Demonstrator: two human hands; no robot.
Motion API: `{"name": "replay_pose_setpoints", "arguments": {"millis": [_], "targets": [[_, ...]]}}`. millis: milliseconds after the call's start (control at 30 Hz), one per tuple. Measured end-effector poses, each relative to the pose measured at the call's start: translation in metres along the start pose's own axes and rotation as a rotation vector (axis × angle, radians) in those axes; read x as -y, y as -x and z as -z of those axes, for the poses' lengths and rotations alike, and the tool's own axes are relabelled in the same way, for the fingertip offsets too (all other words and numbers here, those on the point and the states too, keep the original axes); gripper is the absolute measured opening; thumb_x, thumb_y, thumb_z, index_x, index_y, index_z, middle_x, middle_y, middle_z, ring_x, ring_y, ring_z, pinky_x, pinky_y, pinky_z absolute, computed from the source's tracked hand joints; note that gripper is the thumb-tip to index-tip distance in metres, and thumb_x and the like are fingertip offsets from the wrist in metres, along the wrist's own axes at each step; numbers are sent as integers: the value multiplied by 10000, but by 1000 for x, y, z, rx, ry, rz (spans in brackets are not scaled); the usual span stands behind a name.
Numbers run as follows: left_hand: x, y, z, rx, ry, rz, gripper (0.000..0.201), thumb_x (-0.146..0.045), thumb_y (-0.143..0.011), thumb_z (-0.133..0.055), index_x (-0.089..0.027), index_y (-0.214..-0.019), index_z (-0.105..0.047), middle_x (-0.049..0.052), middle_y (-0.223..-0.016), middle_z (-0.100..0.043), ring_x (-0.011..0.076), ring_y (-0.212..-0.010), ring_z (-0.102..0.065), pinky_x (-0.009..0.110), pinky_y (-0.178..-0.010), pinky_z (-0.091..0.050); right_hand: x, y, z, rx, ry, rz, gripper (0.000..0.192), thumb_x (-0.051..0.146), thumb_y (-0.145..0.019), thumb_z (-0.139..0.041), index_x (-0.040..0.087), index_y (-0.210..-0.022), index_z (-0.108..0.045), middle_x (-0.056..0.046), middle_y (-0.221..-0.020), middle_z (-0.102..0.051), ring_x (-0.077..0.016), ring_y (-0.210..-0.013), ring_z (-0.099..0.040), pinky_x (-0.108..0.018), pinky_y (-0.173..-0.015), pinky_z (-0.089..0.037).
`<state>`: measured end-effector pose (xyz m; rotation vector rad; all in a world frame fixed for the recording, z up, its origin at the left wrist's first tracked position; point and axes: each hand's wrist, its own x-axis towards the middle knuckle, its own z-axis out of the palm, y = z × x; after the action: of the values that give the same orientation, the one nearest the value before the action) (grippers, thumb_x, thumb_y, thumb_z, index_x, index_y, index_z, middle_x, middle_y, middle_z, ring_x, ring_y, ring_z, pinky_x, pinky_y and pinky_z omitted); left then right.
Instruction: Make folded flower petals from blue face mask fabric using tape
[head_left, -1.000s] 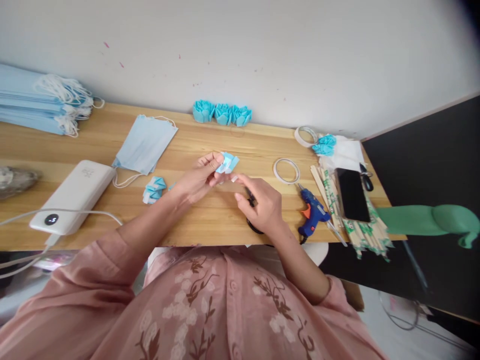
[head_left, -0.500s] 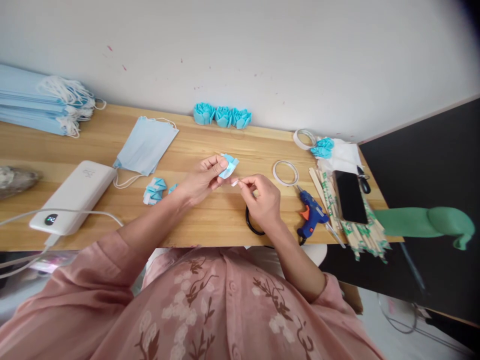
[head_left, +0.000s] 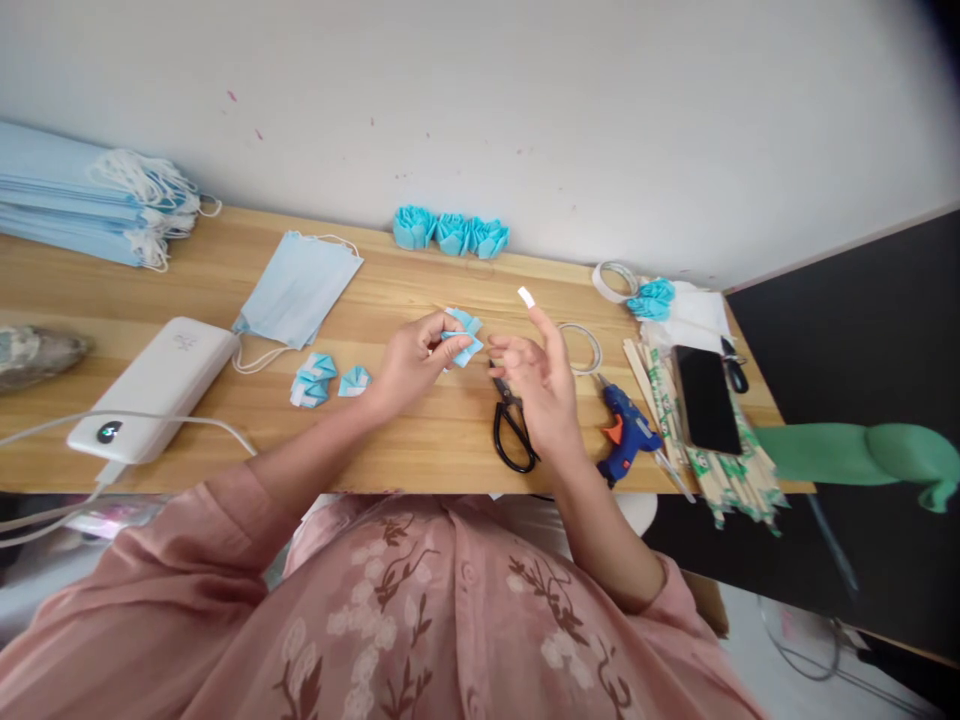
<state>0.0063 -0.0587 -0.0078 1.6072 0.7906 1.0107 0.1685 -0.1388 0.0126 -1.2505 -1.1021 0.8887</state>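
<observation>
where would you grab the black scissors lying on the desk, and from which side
Take the black scissors by the two handle loops, which lie at the near end, toward the desk's front edge, with the blades pointing away toward the wall. Come from above on the near side. The right hand hovers just above the blades, a bit of white tape on its fingertip, so the loops are the open part.

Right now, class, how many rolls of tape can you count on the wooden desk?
2. One tape roll lies flat just beyond the right hand, near the blue glue gun. The other tape roll sits farther back by the wall. More may be hidden under the clutter.
</observation>
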Motion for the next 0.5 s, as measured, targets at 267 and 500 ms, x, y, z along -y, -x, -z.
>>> {"name": "replay_pose_setpoints", "arguments": {"millis": [267,500], "targets": [[-9,4,-1,-31,-173,-82,258,-422,-890,-604,-172,-827,-617,12,-742,-643,122,-657,-558,238,-619,-423,-14,1,-20,119,-15,-35,741,445,-812,-735,354,-1455,-378,-16,-991,-681,-179,-932,-646,-362,-836,-571],[-9,3,-2,-20,-128,-46,255,-416,-887,-609,-173,-812,-612,11,-736,-626,118,-649,-546,234,-608,-415,-15,-1,-21,92,23,-30,628,426,-874,-662,324,-1436,-401,5,-880,-684,-157,-825,-637,-345,-829,-554]]}}
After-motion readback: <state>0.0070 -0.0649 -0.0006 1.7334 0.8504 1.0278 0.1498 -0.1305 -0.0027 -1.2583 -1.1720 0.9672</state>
